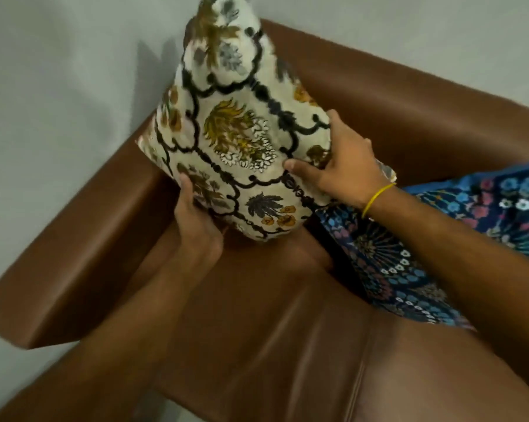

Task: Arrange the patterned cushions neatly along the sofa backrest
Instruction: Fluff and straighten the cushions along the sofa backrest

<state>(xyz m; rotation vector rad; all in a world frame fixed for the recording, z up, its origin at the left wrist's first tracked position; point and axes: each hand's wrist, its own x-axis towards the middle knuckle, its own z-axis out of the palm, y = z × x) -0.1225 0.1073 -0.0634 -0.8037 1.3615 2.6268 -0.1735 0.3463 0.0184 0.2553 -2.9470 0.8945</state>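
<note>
A cream cushion (235,129) with black scrollwork and yellow-brown flowers stands tilted in the corner of the brown leather sofa (287,345), between armrest and backrest. My left hand (196,220) grips its lower left edge from below. My right hand (339,166), with a yellow band on the wrist, clasps its right edge. A dark blue floral cushion (409,269) lies to the right on the seat, leaning toward the backrest (409,95), partly under my right forearm.
The sofa's left armrest (83,254) runs down the left side, and pale grey walls (59,86) meet behind the sofa corner. A seam divides the seat cushions at the lower right.
</note>
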